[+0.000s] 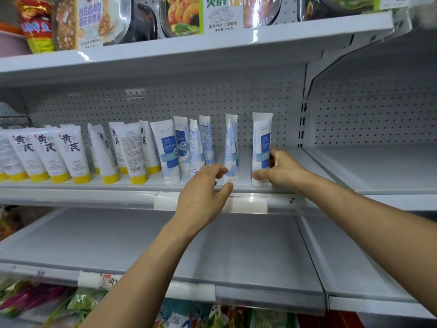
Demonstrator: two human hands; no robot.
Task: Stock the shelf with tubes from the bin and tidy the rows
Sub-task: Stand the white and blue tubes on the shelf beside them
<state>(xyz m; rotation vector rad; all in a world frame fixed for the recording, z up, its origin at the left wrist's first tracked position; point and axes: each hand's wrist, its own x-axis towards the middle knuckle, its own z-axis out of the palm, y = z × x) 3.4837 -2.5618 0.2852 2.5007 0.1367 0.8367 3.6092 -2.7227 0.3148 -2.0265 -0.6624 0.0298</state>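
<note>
Tubes stand cap-down on the middle shelf [290, 159]. Yellow-capped white tubes [71, 152] fill the left part, and blue-and-white tubes [168, 152] follow to their right. My right hand [281, 170] grips the rightmost blue-and-white tube [261, 136] near its base, thumb in front and fingers behind. My left hand [203, 192] hovers just in front of a lone upright blue tube [231, 143] with fingers loosely curled; it holds nothing, and the thumb sits next to that tube's cap. The bin is out of view.
A bare shelf [236, 247] lies below the tubes. The bay to the right [378, 162] holds nothing. Food packs [179, 15] fill the top shelf. Bagged goods [47, 301] sit at the bottom left. A pegboard wall [212, 100] backs the tubes.
</note>
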